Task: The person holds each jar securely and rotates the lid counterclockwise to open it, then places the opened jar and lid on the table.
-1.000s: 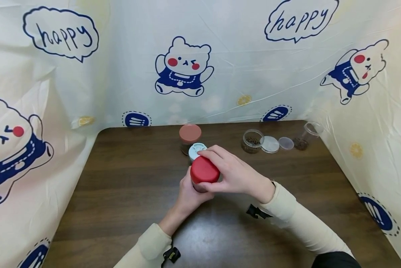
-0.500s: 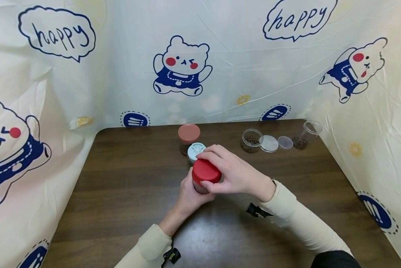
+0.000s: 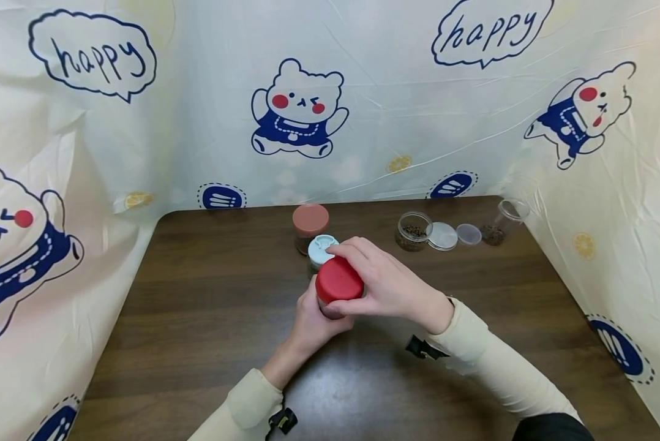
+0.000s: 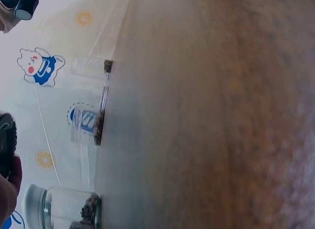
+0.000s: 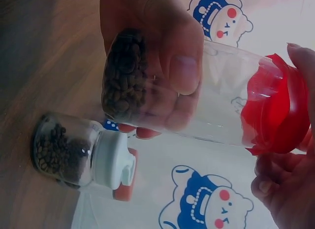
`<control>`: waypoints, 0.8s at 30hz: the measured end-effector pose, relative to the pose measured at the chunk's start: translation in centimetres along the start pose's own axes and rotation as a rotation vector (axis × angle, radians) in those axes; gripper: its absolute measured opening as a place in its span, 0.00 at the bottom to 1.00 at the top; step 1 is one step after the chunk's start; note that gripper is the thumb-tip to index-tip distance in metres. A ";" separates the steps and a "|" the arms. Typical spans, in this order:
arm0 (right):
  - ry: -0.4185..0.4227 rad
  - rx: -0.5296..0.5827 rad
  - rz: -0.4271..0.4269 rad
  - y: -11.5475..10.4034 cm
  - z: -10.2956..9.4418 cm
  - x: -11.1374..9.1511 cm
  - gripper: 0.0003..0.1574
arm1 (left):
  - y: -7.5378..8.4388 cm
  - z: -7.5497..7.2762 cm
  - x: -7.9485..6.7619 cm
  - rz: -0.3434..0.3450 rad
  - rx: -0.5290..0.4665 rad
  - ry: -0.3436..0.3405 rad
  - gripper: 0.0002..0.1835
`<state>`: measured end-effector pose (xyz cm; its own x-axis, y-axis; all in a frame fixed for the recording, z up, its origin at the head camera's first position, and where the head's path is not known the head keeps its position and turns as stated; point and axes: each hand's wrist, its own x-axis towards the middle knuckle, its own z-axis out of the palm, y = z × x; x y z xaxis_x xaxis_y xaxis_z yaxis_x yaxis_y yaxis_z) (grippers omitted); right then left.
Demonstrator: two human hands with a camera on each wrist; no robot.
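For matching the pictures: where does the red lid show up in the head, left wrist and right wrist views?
Head: the red lid is just below the middle, in the right hand's grip.
Left wrist: not in this picture.
Right wrist: at the right edge, on the end of the clear jar.
Shared landmark: the bear-printed cloth, in all three views.

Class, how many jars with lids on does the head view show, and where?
3: the red-lidded jar in the left hand; the blue-lidded jar just beyond it; the pink-lidded jar beyond that. More could be hidden.
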<state>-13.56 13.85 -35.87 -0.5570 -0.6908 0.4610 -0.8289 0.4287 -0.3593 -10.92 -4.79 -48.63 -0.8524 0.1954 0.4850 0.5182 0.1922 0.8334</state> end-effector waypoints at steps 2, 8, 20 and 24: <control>0.001 0.010 0.010 0.0 -0.1 0.0 0.41 | 0.0 0.0 0.0 -0.005 0.000 -0.002 0.41; -0.018 0.005 -0.022 0.0 -0.3 0.0 0.37 | 0.1 0.0 -0.2 -0.014 0.000 -0.007 0.41; -0.015 -0.009 -0.045 0.0 0.0 0.1 0.46 | -0.1 -0.1 -0.3 0.019 0.003 0.010 0.38; -0.008 -0.012 -0.036 -0.1 0.0 -0.1 0.41 | -0.1 -0.1 -0.3 0.024 0.016 0.007 0.38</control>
<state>-13.45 13.85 -35.87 -0.5262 -0.7107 0.4669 -0.8491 0.4100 -0.3330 -10.74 -5.00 -48.84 -0.8400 0.1932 0.5071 0.5398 0.2026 0.8170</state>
